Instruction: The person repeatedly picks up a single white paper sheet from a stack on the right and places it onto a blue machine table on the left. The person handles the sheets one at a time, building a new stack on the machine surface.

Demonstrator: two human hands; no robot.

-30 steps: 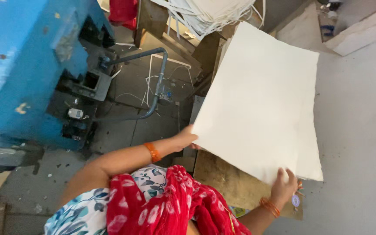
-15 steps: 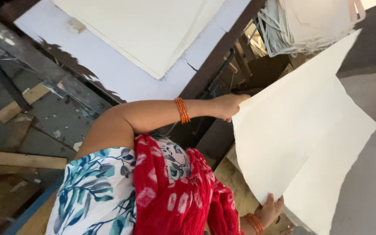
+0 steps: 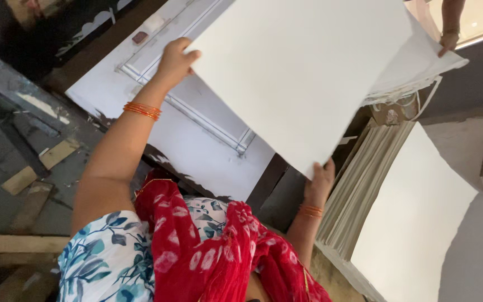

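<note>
Raised sheet [image 3: 303, 72] — both hands [image 3: 175, 56] gripping, top edge cropped

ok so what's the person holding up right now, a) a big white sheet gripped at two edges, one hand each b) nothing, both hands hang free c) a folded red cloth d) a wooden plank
a: the left hand grips the upper edge of the large white sheet and the right hand pinches its lower corner, above a stack of sheets.
</note>
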